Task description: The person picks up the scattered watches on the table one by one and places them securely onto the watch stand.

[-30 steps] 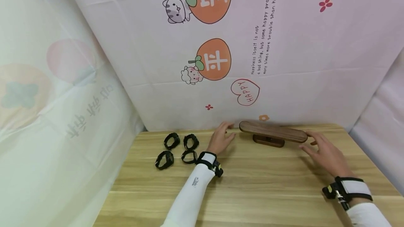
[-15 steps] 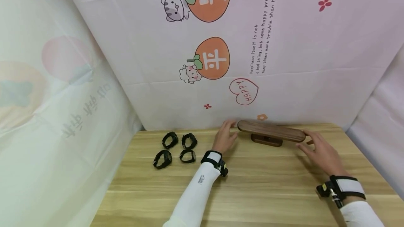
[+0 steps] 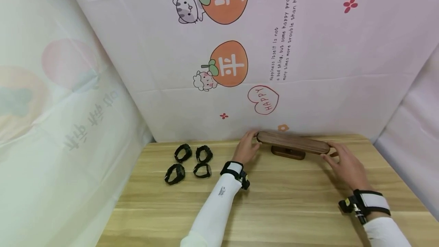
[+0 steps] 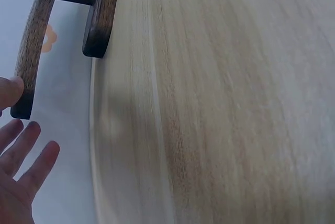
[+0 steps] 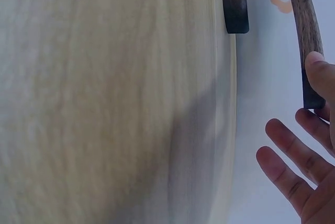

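Observation:
A dark brown wooden display stand (image 3: 293, 142) is at the back of the table, its long curved bar raised on a short post above a smaller base (image 3: 288, 152). The bar slants slightly down to the right in the head view. My left hand (image 3: 245, 149) pinches its left end; in the left wrist view the thumb (image 4: 9, 92) lies on the bar's face and other fingers spread below. At the opposite end, my right hand (image 3: 349, 167) pinches the bar, with the thumb (image 5: 320, 75) on its face and the lower fingers apart from it. Fingers behind the bar are partly hidden.
Several black watches (image 3: 175, 174) with closed straps lie at the table's back left. The wood-grain table (image 3: 281, 209) ends at a white printed cloth (image 3: 308, 98) behind the stand. More white cloth (image 3: 75, 132) hangs along the left, and some on the right.
My left hand has moved right and reached the stand's left end, from which it was apart a second ago. The right hand remains at the other end. The head view has shifted slightly.

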